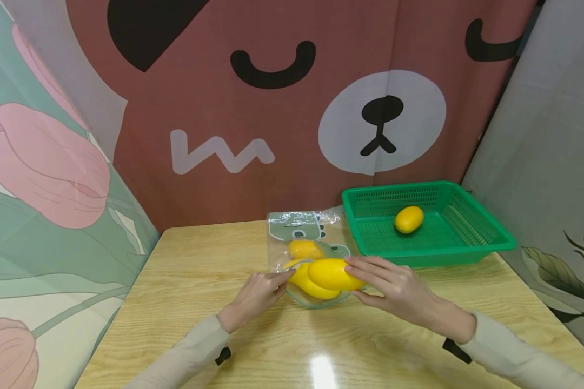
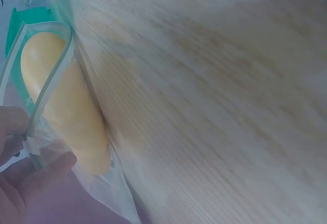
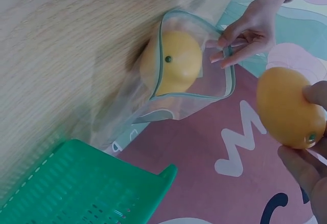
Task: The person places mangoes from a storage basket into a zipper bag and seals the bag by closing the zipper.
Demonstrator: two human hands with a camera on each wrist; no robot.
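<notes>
- Brown curtain (image 1: 224, 108) with a sleeping bear's face hangs along the far side, a floral curtain (image 1: 48, 167) at the left and a greyish one with printed leaves at the right.
- Pale wood-grain table (image 1: 199, 259) below, with a bright patch of reflected light near the front.
- Clear zip bag (image 1: 292, 229) with a green cartoon print lies around the middle of the table, left of the basket; its mouth gapes at the near end.
- Inside the bag, one yellow fruit (image 1: 304, 249) sits towards the far end and another yellow fruit (image 1: 316, 293) just within the mouth.
- Left hand (image 1: 255, 297) pinches the left edge of the bag's mouth between thumb and fingers, close by the slider (image 2: 31, 146).
- Right hand (image 1: 399, 283) grips a third fruit (image 1: 333, 273), fingers and thumb spread to its width; the right wrist view shows this fruit outside the bag, apart from the rim.
- Green basket (image 1: 433, 256) with perforated walls stands at the far right, holding a single yellow fruit (image 1: 409, 220).
- Light sleeves (image 1: 194, 346) cover both forearms, a dark strap (image 1: 456, 350) showing at each wrist.
</notes>
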